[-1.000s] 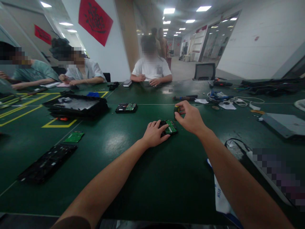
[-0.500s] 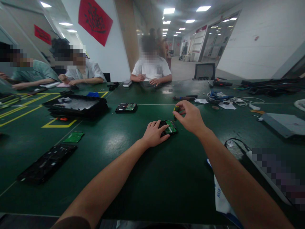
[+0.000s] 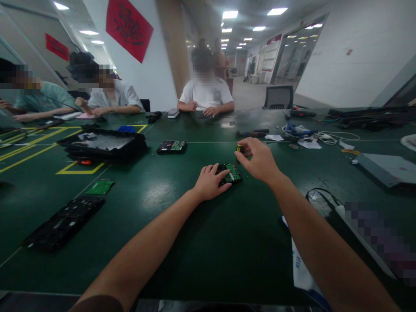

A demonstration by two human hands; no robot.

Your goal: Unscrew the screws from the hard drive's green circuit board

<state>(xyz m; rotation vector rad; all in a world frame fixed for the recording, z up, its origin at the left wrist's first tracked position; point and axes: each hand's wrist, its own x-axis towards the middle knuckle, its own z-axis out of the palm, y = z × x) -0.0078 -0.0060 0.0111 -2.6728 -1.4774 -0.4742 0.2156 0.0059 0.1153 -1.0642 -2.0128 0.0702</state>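
Resting on the table is a small hard drive [image 3: 233, 174] with its green circuit board facing up. My left hand [image 3: 211, 182] grips its left side against the tabletop, index finger across the board and thumb along the near edge. The hand covers the drive's left part. Just above and right of the drive, my right hand [image 3: 258, 159] is closed around a small screwdriver [image 3: 239, 148] with a dark and yellow handle. The screwdriver stands roughly upright near the drive's far right corner; its tip is too small to make out.
Another hard drive [image 3: 172, 147] lies farther back. To the left are a black tray [image 3: 136, 145], a loose green circuit board [image 3: 100, 186] and a black casing [image 3: 65, 223]. Tools [image 3: 252, 133], cables and a grey metal box [image 3: 386, 170] lie rightward. A person [image 3: 206, 95] sits opposite.
The yellow part of the screwdriver handle has turned between my right fingers, and that hand has shifted very slightly. My left hand and the hard drive stay in place.
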